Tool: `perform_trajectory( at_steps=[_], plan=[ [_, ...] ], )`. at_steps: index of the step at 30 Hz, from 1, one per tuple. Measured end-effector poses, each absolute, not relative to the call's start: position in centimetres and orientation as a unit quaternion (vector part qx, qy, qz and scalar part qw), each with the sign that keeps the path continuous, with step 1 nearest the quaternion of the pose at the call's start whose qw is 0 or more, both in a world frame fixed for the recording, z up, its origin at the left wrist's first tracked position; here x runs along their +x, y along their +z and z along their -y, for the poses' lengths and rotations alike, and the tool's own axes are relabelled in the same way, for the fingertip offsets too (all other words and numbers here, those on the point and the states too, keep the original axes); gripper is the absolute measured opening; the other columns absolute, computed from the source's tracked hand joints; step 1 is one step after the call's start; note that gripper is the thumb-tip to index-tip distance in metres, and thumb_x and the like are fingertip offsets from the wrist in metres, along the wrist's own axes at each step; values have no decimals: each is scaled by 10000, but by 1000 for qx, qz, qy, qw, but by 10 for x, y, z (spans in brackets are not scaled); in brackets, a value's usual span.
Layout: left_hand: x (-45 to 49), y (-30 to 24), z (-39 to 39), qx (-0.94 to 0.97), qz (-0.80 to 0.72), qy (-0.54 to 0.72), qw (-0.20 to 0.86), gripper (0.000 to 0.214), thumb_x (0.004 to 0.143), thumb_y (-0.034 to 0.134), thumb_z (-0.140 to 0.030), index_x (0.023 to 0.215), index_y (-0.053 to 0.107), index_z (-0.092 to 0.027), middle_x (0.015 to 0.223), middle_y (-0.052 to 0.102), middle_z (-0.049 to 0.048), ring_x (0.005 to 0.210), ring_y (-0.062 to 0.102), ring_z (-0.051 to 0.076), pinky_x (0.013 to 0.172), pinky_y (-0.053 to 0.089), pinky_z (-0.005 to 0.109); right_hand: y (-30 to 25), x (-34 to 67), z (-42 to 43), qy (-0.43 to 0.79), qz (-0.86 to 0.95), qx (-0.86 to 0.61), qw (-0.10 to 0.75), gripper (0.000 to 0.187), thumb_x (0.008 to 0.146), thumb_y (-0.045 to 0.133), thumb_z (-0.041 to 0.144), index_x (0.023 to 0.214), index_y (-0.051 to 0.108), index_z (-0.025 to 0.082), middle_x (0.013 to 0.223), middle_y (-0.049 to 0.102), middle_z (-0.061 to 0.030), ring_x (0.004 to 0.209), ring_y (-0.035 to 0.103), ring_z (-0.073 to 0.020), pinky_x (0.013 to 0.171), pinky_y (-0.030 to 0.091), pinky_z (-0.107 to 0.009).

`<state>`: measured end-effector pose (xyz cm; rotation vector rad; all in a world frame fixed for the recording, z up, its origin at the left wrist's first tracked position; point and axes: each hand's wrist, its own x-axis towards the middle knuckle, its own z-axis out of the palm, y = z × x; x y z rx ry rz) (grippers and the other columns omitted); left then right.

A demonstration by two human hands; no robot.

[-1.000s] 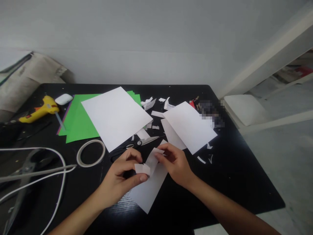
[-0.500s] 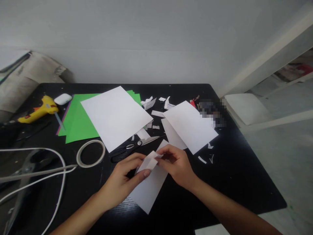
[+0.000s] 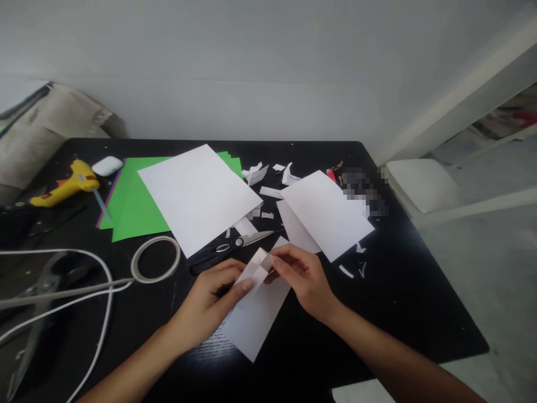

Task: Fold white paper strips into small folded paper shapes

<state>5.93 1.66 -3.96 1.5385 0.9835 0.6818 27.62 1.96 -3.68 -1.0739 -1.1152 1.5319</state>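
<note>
My left hand (image 3: 210,305) and my right hand (image 3: 300,277) both pinch a small folded piece of white paper (image 3: 255,271) just above the black table (image 3: 403,302). My left thumb presses on its lower left part. My right fingertips grip its upper right edge. Under the hands lies a long white paper strip (image 3: 255,322). Black-handled scissors (image 3: 229,250) lie shut on the table right behind my hands.
A large white sheet (image 3: 197,196) lies on green paper (image 3: 134,207). Another white sheet (image 3: 325,215) and several paper scraps (image 3: 268,176) sit to the right. At left are a tape ring (image 3: 155,260), a yellow glue gun (image 3: 67,184), a white cable (image 3: 100,313) and a white case (image 3: 108,165).
The small paper piece has been folded flatter and brought lower toward the strip. Both hands have closed in together on it.
</note>
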Motion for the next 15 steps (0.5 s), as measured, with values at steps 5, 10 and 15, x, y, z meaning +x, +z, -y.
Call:
perform_trajectory(
  at_steps=[5,10,15],
  plan=[
    [60,-37,-18,662,-423,292,545,242,1047,553,-339,960,736,-206,962,671,34,863,640,146,740,499,234,-37,275,-18,643,449,-407,468,136,942,728,316,986,781,200,852,731,-26,737,729,-137,701,650,-255],
    [59,-38,-17,666,-438,297,526,293,1023,597,-332,809,719,-174,854,635,27,769,612,129,666,477,224,-39,274,-14,656,458,-389,456,129,930,741,278,1037,769,211,878,753,-26,742,731,-131,709,654,-254],
    [60,-39,-14,682,-434,314,498,281,1000,638,-302,761,707,-170,830,633,27,734,619,123,631,474,223,-42,272,-11,626,485,-416,447,234,838,826,226,1056,744,209,871,761,-16,729,742,-138,674,643,-242]
  ],
)
